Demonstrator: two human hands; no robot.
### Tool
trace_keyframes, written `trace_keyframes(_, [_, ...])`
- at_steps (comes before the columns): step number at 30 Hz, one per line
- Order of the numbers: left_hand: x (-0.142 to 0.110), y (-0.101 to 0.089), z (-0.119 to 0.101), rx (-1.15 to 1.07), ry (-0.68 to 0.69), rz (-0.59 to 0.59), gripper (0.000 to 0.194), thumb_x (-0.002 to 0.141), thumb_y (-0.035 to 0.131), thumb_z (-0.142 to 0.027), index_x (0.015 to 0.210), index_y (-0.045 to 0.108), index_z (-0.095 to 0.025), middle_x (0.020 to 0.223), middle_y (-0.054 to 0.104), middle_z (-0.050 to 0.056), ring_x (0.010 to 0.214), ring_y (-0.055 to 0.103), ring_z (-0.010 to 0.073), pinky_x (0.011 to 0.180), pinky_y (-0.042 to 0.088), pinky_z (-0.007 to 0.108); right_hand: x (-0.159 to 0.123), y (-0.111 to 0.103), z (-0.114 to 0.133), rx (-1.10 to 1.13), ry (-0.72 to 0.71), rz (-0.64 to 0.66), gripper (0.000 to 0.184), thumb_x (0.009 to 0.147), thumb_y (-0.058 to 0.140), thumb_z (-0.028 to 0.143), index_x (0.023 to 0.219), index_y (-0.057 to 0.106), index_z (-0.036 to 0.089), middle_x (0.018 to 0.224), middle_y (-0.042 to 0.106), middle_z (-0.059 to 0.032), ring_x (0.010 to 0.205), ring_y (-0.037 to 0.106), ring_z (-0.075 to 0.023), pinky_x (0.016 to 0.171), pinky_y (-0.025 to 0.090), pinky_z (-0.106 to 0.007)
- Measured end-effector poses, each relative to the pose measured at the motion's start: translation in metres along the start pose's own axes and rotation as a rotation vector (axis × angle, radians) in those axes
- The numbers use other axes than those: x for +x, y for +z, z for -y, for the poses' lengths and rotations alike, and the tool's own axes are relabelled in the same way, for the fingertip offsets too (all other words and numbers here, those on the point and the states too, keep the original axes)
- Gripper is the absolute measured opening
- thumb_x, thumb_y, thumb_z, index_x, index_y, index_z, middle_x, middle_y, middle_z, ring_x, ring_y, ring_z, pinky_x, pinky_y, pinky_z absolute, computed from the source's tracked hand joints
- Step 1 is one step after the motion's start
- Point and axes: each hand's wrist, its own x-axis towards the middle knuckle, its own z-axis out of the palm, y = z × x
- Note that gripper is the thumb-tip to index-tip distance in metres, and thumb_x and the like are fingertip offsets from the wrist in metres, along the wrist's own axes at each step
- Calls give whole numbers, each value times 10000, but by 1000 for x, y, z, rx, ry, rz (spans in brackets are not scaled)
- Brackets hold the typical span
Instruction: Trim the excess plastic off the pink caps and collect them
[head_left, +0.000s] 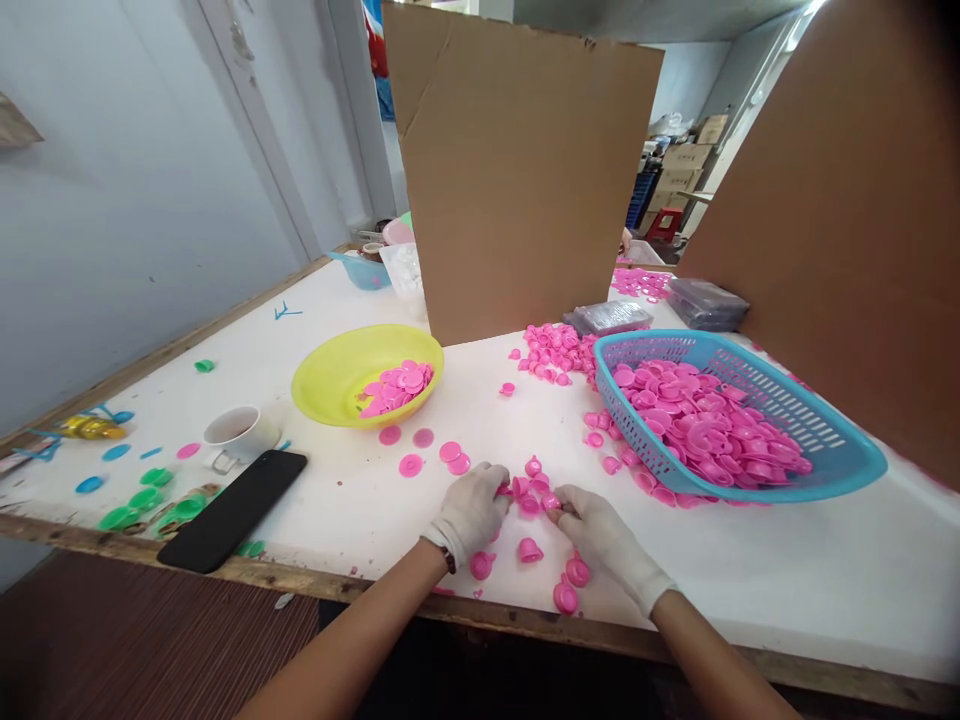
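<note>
Both my hands wear white gloves and rest on the white table near its front edge. My left hand (pixel 471 510) pinches a small pink plastic cap (pixel 519 487) at its fingertips. My right hand (pixel 600 532) closes its fingertips on another pink cap (pixel 551 502). Several loose pink caps (pixel 529 550) lie between and below my hands. Flat pink discs (pixel 453 456) lie just beyond them. A yellow bowl (pixel 337 372) holds pink discs at the centre left. A blue basket (pixel 840 450) full of pink caps stands to the right.
A black phone (pixel 232 508) and a white cup (pixel 238 432) lie at the left, with green caps (pixel 142 500) near the wooden edge. Cardboard sheets (pixel 525 170) stand upright behind the bowl and at the right. A heap of pink caps (pixel 555 350) lies behind the basket.
</note>
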Motion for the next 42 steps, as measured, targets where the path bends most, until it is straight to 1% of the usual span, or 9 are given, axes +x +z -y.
trace_keyframes(4, [-7, -6, 14, -42, -30, -43, 220, 759, 414, -112, 831, 609, -186, 839, 601, 51, 762, 555, 162, 688, 397, 268, 0, -18, -13, 349, 129, 273, 97, 695, 406, 240, 625, 439, 181, 577, 492, 35, 417, 376, -60, 426, 261, -207])
trace_keyframes(8, [-15, -7, 23, -139, -56, -128, 223, 726, 410, -79, 803, 594, -180, 798, 609, 49, 748, 554, 163, 692, 402, 279, -1, -33, -17, 307, 222, 467, 83, 646, 414, 227, 587, 447, 180, 489, 446, 48, 364, 308, -50, 383, 185, -205])
trace_keyframes(11, [-17, -6, 24, -454, -136, -146, 183, 704, 418, -73, 766, 553, -181, 712, 592, 17, 661, 552, 132, 653, 422, 260, 2, -32, -13, 102, 180, 237, 69, 672, 448, 223, 678, 505, 184, 533, 477, 41, 430, 383, -72, 425, 267, -204])
trace_keyframes(15, [-15, -10, 21, -1143, -304, -13, 107, 676, 471, -98, 750, 504, -167, 671, 560, -9, 539, 545, 101, 529, 448, 232, 11, -21, 2, -108, -113, -121, 186, 762, 458, 274, 910, 541, 198, 714, 574, 1, 646, 517, -131, 603, 377, -241])
trace_keyframes(23, [-5, -13, 19, -1860, -432, 22, 191, 703, 635, -280, 785, 523, -149, 807, 626, 53, 744, 634, 142, 744, 516, 282, 32, -3, 7, -218, -48, -89, 200, 819, 439, 363, 736, 502, 192, 610, 535, 11, 562, 471, -126, 529, 316, -245])
trace_keyframes(27, [1, -9, 18, -1690, -425, -12, 201, 764, 564, -340, 779, 512, -147, 771, 606, 50, 680, 610, 116, 669, 500, 260, 13, -7, -1, -236, -203, -70, 82, 805, 455, 248, 849, 498, 194, 785, 558, -17, 684, 505, -143, 617, 383, -264])
trace_keyframes(32, [3, -4, 10, -897, -256, -119, 134, 745, 524, -287, 705, 505, -160, 622, 521, -21, 537, 497, 87, 525, 394, 226, -6, -16, -8, -256, -277, -40, 130, 816, 444, 184, 918, 523, 196, 913, 546, -51, 814, 536, -167, 727, 431, -299])
trace_keyframes(36, [0, 1, -1, -344, -140, -94, 221, 660, 628, -371, 746, 564, -177, 620, 552, -17, 581, 503, 129, 566, 376, 262, 14, -16, -5, -311, -342, -145, 242, 814, 401, 101, 981, 549, 196, 944, 538, -59, 869, 529, -170, 780, 430, -305])
trace_keyframes(42, [1, 4, 7, -527, -197, 69, 127, 665, 538, -140, 786, 568, -162, 668, 591, 0, 588, 531, 115, 561, 396, 240, 49, -9, 13, -462, -368, -110, 344, 761, 412, 28, 1002, 590, 196, 954, 521, -52, 829, 524, -143, 733, 414, -255])
